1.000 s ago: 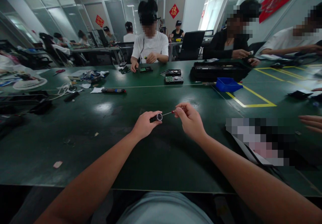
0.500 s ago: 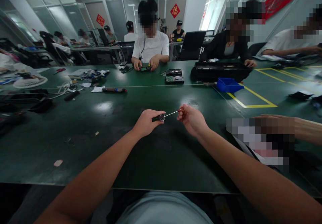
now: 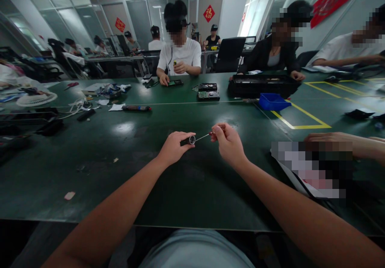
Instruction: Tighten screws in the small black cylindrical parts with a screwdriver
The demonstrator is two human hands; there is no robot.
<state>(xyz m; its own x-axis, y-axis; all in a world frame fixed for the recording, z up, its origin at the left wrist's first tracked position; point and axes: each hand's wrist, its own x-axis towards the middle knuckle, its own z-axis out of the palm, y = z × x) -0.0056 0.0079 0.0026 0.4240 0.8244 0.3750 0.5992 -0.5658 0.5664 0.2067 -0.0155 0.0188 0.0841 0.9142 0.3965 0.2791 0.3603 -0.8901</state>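
Note:
My left hand (image 3: 175,147) is closed around a small black cylinder (image 3: 189,140), thumb below and fingers above. Its round, silver-rimmed end faces to the right and toward me. In my right hand (image 3: 227,139) is a thin screwdriver (image 3: 202,138), its red handle mostly covered by my curled fingers. The metal shaft points left and slightly down, with its tip at the rim of the cylinder. Whether the tip sits inside the cylinder or only touches it, I cannot tell. Both hands are held above the green table (image 3: 180,195).
Across the table a person in white (image 3: 179,55) works on a small device. Past my hands lie hard drives (image 3: 208,95), a blue bin (image 3: 274,101) and a black casing (image 3: 264,85). A dark tool (image 3: 136,108) lies left of them. Someone's arm (image 3: 363,145) reaches in at right.
My right hand has turned, its thumb now on top of the screwdriver, and shifted slightly left. The cylinder moved slightly left. The person opposite has raised a yellow tool off the device.

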